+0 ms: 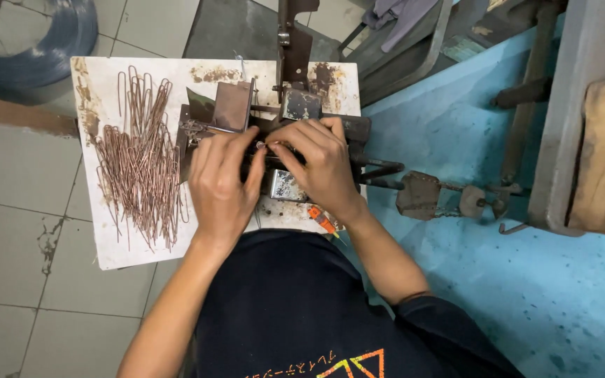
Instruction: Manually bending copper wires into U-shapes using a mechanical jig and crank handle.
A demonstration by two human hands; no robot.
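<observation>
My left hand (220,183) and my right hand (322,164) meet over a dark metal bending jig (295,105) on a stained white board (106,245). Both pinch a thin piece of wire (267,145) between thumb and fingertips, right at the jig's middle. A heap of bent copper-coloured wire pieces (138,168) lies on the board just left of my left hand. Much of the jig is hidden under my hands.
A blue-grey wire coil (50,49) lies on the tiled floor at top left. An orange-handled tool (323,220) sits by my right wrist. Rusty metal parts and a chain (449,196) extend right over a blue surface. A grey machine frame (568,119) stands at right.
</observation>
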